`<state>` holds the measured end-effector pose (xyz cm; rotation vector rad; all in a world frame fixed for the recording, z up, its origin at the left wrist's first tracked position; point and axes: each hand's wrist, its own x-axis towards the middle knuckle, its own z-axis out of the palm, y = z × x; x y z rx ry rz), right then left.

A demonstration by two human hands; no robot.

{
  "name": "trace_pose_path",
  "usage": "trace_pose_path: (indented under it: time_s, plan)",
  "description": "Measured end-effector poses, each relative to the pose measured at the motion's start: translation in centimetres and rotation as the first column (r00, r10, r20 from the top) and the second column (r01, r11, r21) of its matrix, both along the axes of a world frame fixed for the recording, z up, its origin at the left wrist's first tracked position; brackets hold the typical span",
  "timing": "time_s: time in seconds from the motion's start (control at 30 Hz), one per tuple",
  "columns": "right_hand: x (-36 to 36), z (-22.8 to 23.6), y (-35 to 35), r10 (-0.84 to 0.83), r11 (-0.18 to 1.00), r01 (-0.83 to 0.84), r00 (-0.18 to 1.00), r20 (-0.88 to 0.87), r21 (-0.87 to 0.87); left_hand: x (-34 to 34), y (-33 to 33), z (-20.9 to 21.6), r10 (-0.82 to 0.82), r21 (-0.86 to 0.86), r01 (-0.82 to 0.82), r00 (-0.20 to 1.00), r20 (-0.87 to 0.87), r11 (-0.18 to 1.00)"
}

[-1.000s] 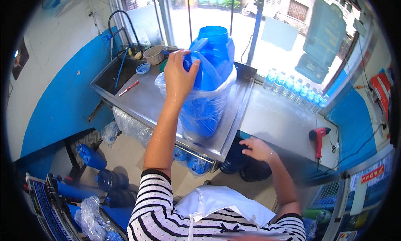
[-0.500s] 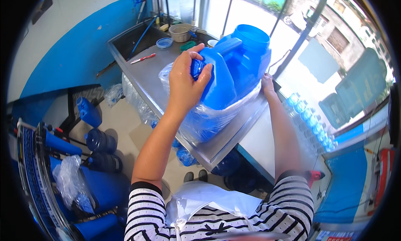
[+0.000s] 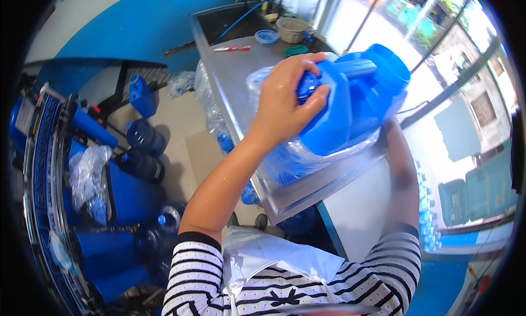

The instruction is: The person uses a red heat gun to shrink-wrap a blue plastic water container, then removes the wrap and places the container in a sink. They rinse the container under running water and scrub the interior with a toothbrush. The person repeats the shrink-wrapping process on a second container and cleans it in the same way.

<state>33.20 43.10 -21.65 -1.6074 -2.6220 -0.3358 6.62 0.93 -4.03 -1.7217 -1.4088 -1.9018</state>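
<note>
Between eight and nine o'clock, dark blue containers point(image 3: 134, 192) are crowded on the pale floor point(image 3: 178, 116). Near twelve, a red-and-white pen-like item point(image 3: 232, 49) and a beige bowl point(image 3: 292, 30) are borne by the steel table point(image 3: 233, 80). The blue cap point(image 3: 310, 88) is enclosed by the grip of the left hand point(image 3: 284, 99). At two, the blue jug point(image 3: 335, 110) is stood on the table, its base obscured by clear plastic point(image 3: 293, 157). The right hand point(image 3: 390, 125) is mostly hidden behind it; its grip cannot be told. Toward four, bottles point(image 3: 427, 223) are blurred.

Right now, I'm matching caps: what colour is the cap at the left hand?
The cap is dark blue, best seen in the head view.
</note>
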Motion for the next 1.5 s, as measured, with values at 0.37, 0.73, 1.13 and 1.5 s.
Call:
trace_pose_path:
  time_s: [0.37, 0.73, 1.13, 1.5]
  plan:
    - [4.4, -1.9, -4.2, 0.140, 0.969, -0.153, 0.987, 0.079, 0.196, -0.7, -2.0, -3.8, 0.075, 0.006, -0.075, 0.993, -0.089, 0.997]
    - [7.2, -5.0, -10.2, 0.015, 0.995, 0.043, 0.830, -0.558, 0.090, -5.4, -18.8, -23.0, -0.076, -0.653, 0.131, 0.991, 0.111, 0.746]
    - [-1.8, 16.7, -28.8, -0.269, 0.900, -0.364, -0.026, -0.963, -0.242, -25.2, -26.6, -24.7, 0.148, -0.859, -0.069, 0.989, 0.009, 0.508]
    - [-34.8, 24.6, -29.1, -0.473, 0.521, -0.804, 0.006, -0.881, -0.285, -36.2, -17.4, -26.8, -0.116, -0.821, 0.271, 0.962, 0.247, 0.503]
